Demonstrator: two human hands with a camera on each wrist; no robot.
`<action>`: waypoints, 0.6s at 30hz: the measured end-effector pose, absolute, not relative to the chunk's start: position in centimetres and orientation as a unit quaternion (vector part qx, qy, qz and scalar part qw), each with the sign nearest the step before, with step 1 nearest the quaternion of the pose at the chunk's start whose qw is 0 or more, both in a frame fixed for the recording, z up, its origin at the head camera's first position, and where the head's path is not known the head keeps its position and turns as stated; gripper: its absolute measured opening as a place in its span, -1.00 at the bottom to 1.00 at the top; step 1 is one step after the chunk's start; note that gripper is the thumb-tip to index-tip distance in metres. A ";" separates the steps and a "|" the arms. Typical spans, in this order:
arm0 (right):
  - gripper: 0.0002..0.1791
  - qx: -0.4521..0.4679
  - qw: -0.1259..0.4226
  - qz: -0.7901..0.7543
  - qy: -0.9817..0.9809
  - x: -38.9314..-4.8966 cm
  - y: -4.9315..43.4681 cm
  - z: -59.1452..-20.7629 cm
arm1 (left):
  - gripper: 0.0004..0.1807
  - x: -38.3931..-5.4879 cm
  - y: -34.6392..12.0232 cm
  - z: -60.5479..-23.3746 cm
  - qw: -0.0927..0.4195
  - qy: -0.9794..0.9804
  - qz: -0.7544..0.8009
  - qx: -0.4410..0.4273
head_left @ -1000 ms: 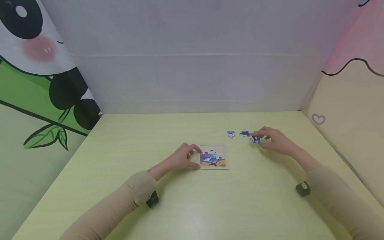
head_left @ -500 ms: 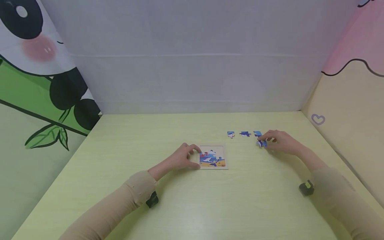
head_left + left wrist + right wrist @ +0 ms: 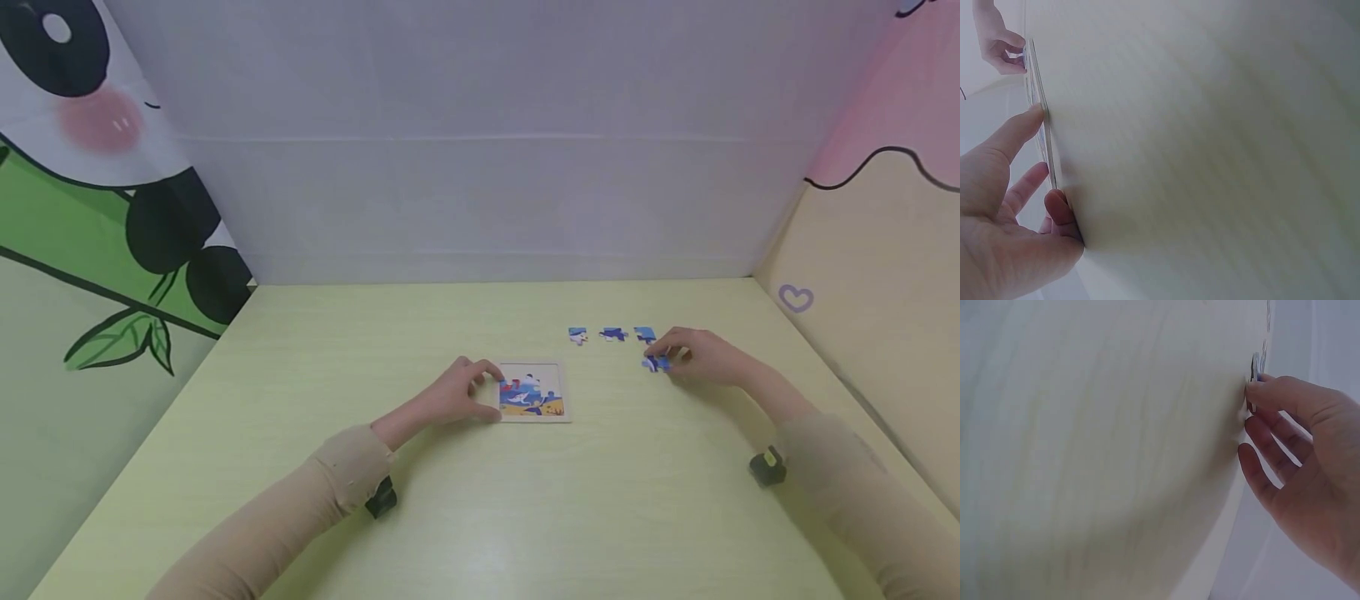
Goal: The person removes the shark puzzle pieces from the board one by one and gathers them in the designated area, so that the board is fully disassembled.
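Observation:
A square jigsaw puzzle board [image 3: 567, 400] with a pale frame lies on the table, its lower part filled with a blue, white and yellow sea picture and its upper part bare. My left hand [image 3: 459, 392] grips the board's left side, the thumb [image 3: 1019, 128] on the near edge and other fingers at the far corner. To the right, my right hand [image 3: 697, 357] pinches a blue-and-white puzzle piece [image 3: 656, 364] between thumb and fingers. In the right wrist view the piece [image 3: 1255, 365] looks tilted on edge, close to the tabletop.
Behind the board, three loose puzzle pieces lie in a row: a left one [image 3: 577, 336], a dark blue middle one [image 3: 613, 334] and a right one [image 3: 645, 334] beside my right fingertips. A grey-white wall [image 3: 480, 208] rises at the table's back edge.
My right hand has moved slightly right and nearer with the pinched piece, away from the row, uncovering the row's right piece. The left hand and board have stayed put.

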State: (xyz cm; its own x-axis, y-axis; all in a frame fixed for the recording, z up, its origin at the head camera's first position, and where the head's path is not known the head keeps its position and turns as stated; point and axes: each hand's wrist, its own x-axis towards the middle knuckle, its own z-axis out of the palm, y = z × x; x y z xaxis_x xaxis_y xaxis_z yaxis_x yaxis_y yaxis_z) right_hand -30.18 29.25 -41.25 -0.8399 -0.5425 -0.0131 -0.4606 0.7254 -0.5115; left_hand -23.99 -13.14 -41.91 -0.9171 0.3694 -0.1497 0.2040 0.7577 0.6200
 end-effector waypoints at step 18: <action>-0.58 -0.265 0.106 -0.254 0.924 -30.9 29.5 -41.5 | -0.42 -23.9 -13.1 -41.8 0.136 0.927 0.316 0.152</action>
